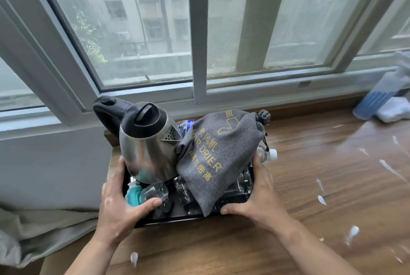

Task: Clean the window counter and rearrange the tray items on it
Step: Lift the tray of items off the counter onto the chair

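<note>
Left hand (124, 203) and right hand (259, 194) take the near corners of the black rectangular tray (175, 217); fingers of both are clamped on its rim, thumbs lying up the two sides; the two-handed hold looks meant to move the whole load at once, likely to free the brown wood-grain window counter (310, 197) for wiping; tray is at the counter's left end, between the hands; cannot tell if lifted or resting.

Just beyond left fingertips: clear upturned drinking glasses (155, 192); three visible, more may hide under the bag; teal item (134, 196) beside left palm, one, unidentifiable.

Beyond left thumb: polished steel electric kettle with black lid and handle (150, 146), one, upright.

Between the thumbs: grey fabric drawstring bag printed "HAIR DRIER" (213, 159), one, slanted over the glasses, touching the kettle; piled, not arranged, so rearranging judged not done.

Just past right thumb tip: clear plastic water bottle with white cap (271, 154), lying down, poking past the tray's side; second bottle with blue label (186, 124) behind the bag; two total.

Right of right hand: white paper-like scraps (321, 199) scattered on the counter, at least eight, blur stops an exact count; cleaning judged unfinished.

Well right of right fingers: blurred blue-and-clear spray bottle (377, 99), one, and white cloth (393, 109), one, by the sill, probably for wiping.

Farthest: grey-framed sliding window (144, 30).
</note>
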The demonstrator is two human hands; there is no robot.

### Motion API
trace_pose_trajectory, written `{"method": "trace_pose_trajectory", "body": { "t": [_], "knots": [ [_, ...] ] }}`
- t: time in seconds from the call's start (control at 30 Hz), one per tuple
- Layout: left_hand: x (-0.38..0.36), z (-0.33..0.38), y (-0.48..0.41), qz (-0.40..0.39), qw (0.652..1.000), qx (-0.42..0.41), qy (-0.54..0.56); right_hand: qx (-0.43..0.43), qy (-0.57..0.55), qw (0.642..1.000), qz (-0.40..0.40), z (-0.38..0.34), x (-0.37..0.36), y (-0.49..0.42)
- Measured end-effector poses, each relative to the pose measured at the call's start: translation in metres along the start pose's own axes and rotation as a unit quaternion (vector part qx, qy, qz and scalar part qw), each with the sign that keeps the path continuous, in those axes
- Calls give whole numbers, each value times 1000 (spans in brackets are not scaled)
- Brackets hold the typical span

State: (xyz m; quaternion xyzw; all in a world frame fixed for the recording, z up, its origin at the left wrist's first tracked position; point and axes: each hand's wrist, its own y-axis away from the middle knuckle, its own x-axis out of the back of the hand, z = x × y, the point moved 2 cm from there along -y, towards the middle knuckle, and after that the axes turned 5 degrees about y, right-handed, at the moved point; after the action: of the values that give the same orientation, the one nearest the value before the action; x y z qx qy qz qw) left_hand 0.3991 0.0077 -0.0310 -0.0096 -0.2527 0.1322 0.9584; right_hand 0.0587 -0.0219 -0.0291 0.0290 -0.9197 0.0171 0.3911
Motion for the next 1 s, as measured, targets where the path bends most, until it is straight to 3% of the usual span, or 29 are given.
{"method": "trace_pose_trajectory", "body": {
  "t": [0.5,1.0],
  "knots": [
    [-108,106,31,-79,993,-90,22,-45,10,997,70,85,126,70],
    [-317,226,119,-186,967,-157,78,-104,18,987,123,248,302,184]
  ]
}}
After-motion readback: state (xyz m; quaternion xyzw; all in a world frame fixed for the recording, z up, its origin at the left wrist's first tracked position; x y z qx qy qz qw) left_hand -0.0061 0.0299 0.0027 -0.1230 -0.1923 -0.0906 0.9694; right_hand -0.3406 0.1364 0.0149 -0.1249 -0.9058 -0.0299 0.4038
